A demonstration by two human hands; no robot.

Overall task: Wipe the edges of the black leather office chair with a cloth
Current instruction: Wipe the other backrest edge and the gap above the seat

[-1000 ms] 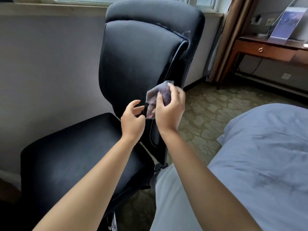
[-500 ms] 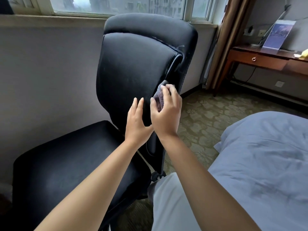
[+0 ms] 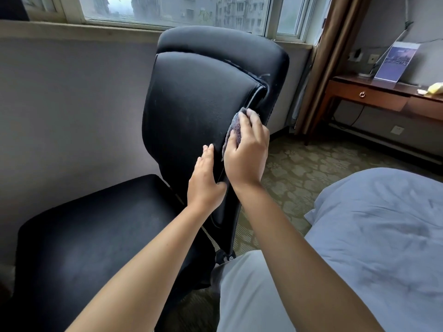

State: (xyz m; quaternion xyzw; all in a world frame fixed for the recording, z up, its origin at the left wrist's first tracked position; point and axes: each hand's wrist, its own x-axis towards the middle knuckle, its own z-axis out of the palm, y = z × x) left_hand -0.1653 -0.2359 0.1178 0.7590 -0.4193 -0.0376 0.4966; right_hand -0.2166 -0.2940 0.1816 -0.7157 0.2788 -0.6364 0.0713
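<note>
The black leather office chair (image 3: 194, 99) stands in front of me, its backrest upright and its seat (image 3: 96, 231) low on the left. My right hand (image 3: 248, 152) holds a grey-purple cloth (image 3: 233, 129) and presses it against the right edge of the backrest, about halfway up. Most of the cloth is hidden under my fingers. My left hand (image 3: 205, 180) lies flat with straight fingers on the backrest's lower front, just left of the right hand.
A bed with pale blue bedding (image 3: 383, 236) fills the right foreground. A wooden desk (image 3: 383, 97) with a drawer stands at the far right, beside a brown curtain (image 3: 328, 68). A grey wall and window sill (image 3: 72, 29) run behind the chair. Patterned carpet (image 3: 299, 164) lies between.
My right hand carried the cloth onto the backrest's right edge and slid it upward along it. My left hand opened from a loose curl and flattened against the backrest.
</note>
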